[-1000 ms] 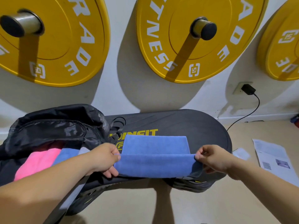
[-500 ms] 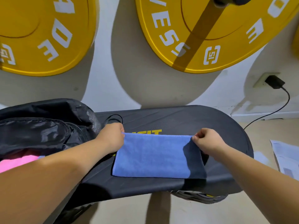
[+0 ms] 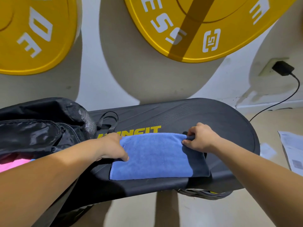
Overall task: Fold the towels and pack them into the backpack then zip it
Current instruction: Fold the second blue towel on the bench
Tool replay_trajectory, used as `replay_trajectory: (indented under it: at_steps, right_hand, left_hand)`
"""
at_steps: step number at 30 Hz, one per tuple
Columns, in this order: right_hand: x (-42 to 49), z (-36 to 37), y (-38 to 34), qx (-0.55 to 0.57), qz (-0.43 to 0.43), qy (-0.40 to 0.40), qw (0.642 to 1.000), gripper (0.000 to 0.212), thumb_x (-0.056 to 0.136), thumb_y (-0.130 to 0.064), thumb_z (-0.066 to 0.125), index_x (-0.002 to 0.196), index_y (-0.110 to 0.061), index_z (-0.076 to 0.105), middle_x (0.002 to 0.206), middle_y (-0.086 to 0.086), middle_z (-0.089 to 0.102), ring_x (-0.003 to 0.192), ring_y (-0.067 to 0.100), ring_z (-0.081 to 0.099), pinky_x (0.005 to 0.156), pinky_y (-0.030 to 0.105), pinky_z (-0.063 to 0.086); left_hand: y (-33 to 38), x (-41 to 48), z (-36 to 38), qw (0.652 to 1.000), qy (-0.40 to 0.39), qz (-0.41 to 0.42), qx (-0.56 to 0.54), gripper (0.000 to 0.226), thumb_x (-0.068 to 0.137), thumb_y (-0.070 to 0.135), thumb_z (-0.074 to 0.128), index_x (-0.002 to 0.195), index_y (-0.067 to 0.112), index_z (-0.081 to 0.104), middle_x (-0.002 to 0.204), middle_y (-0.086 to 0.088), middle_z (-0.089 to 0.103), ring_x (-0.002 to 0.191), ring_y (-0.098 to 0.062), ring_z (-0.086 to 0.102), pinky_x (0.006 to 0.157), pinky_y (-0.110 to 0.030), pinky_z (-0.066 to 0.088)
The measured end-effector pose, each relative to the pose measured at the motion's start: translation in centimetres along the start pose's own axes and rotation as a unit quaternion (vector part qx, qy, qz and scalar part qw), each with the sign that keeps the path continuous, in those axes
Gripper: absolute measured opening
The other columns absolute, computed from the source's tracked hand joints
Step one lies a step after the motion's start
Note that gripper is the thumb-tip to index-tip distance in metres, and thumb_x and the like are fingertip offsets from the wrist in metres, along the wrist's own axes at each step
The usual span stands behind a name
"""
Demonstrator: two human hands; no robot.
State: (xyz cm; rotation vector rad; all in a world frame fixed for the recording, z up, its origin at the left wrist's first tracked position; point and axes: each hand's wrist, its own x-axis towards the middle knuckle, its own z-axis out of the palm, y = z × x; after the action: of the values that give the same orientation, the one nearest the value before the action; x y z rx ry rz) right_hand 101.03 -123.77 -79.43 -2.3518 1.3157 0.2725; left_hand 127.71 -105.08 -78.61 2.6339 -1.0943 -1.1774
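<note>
Head view: the blue towel point(image 3: 157, 158) lies folded into a rectangle on the black counter point(image 3: 213, 122), about the middle of it. Its near edge runs roughly parallel to the counter's near edge, with a strip of bare surface between them. The left hand point(image 3: 113, 149) is curled over the towel's far left corner, thumb lying on top of the cloth. The right hand point(image 3: 201, 138) is pinching the far right corner, and that corner is bunched and raised a bit off the surface. The towel's right side sits in the shadow of that arm.

The backpack point(image 3: 41, 128) is at the left end of the counter, just beside the left hand. It's unzipped, and a pink towel point(image 3: 9, 164) shows in the opening, partly hidden behind the left forearm. A strap loop point(image 3: 108, 118) off the pack lies on the counter just beyond the left hand.

Room-wise, the rounded right end of the counter is bare, and so is the far strip with the yellow lettering. Two yellow weight plates point(image 3: 196, 30) hang on the wall behind. A charger point(image 3: 282, 68) is plugged in at the right and papers point(image 3: 293, 153) are on the floor.
</note>
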Motion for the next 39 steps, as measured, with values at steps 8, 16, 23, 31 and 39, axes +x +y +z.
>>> replay_trajectory:
  at_steps: [8, 16, 23, 31, 39]
  right_hand:
    - [-1.0, -0.9, -0.3, 0.274, 0.036, -0.032, 0.96, 0.035, 0.069, -0.007, 0.081, 0.097, -0.01, 0.059, 0.083, 0.004, 0.06, 0.066, 0.021, 0.057, 0.047, 0.026, 0.046]
    - [-2.9, -0.1, -1.9, 0.399, 0.047, -0.279, 0.872, 0.03, 0.073, -0.003, 0.085, 0.095, -0.005, 0.066, 0.068, 0.011, 0.061, 0.058, 0.022, 0.055, 0.05, 0.027, 0.046]
    - [-4.2, 2.0, -4.7, 0.333, 0.079, -0.29, 0.894, 0.047, 0.091, -0.05, 0.067, 0.1, -0.004, 0.062, 0.062, 0.006, 0.06, 0.047, 0.018, 0.054, 0.05, 0.027, 0.05]
    - [-4.5, 1.0, -2.9, -0.04, -0.028, -0.025, 0.999, 0.059, 0.09, -0.067, 0.052, 0.064, -0.013, 0.05, 0.062, -0.005, 0.053, 0.068, 0.025, 0.057, 0.059, 0.028, 0.043]
    - [-6.7, 2.7, -5.9, -0.014, -0.246, -0.086, 0.965, 0.044, 0.07, -0.061, 0.077, 0.086, -0.024, 0.06, 0.087, -0.011, 0.059, 0.084, 0.01, 0.057, 0.075, 0.035, 0.053]
  left_hand:
    - [0.9, -0.5, -2.4, 0.985, 0.097, 0.023, -0.14, 0.009, 0.079, 0.011, 0.067, 0.083, 0.012, 0.059, 0.08, -0.002, 0.065, 0.069, -0.019, 0.057, 0.059, -0.026, 0.044]
    - [5.3, 2.4, -8.2, 0.941, 0.292, 0.169, -0.001, 0.016, 0.088, 0.02, 0.072, 0.103, 0.02, 0.065, 0.088, 0.0, 0.064, 0.083, -0.025, 0.059, 0.069, -0.027, 0.038]
    - [5.8, 1.7, -6.1, 0.919, 0.32, 0.21, 0.088, 0.046, 0.088, 0.012, 0.066, 0.133, 0.014, 0.06, 0.135, -0.012, 0.057, 0.124, -0.032, 0.054, 0.104, -0.04, 0.045]
    - [2.2, -6.6, 4.4, 0.9, 0.085, 0.359, 0.234, 0.031, 0.088, 0.055, 0.053, 0.098, 0.027, 0.062, 0.101, 0.009, 0.057, 0.095, -0.015, 0.056, 0.083, -0.037, 0.051]
    - [1.8, -6.5, 7.1, 0.869, 0.076, 0.36, 0.33, 0.019, 0.098, 0.032, 0.045, 0.104, 0.017, 0.056, 0.112, -0.004, 0.05, 0.107, -0.025, 0.048, 0.082, -0.045, 0.049]
